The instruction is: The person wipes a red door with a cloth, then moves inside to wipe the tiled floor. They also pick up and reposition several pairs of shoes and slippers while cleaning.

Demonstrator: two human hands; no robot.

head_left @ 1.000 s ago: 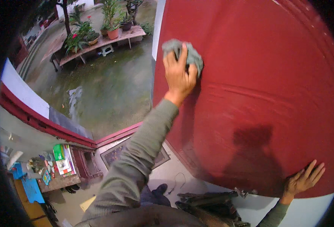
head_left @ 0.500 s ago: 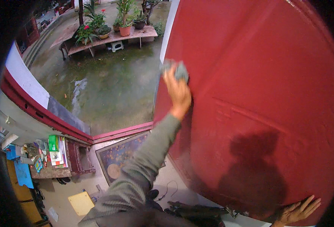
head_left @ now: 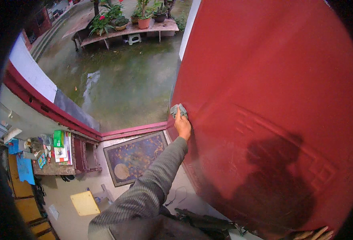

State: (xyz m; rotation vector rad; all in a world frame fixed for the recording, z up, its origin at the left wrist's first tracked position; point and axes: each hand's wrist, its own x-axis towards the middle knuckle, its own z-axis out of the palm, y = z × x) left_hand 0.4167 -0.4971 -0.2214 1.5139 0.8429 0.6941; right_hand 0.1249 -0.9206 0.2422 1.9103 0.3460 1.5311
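Observation:
My left hand point(head_left: 183, 128) is closed on a grey-green cloth point(head_left: 179, 111) and presses it to the red door point(head_left: 260, 76), near the door's left edge. The cloth is crumpled, and the index finger lies across it. At the lower right rim my right hand point(head_left: 315, 234) rests against the low part of the same door, its fingers stretched out and holding nothing. Only those fingers show; the rest is cut off by the picture's edge. A raised line pattern runs across the door panel, and a dark shadow falls over its lower half.
Left of the door, the doorway's red sill point(head_left: 134, 130) borders a wet courtyard. Potted plants stand on a bench point(head_left: 136, 31) out there. Inside lie a patterned doormat point(head_left: 138, 156) and a yellow stool point(head_left: 84, 203). A cluttered table point(head_left: 52, 169) stands at the left.
My left hand has slid the cloth down along the door's left edge. My right hand has dropped lower, partly out of the picture. The whole view has shifted slightly.

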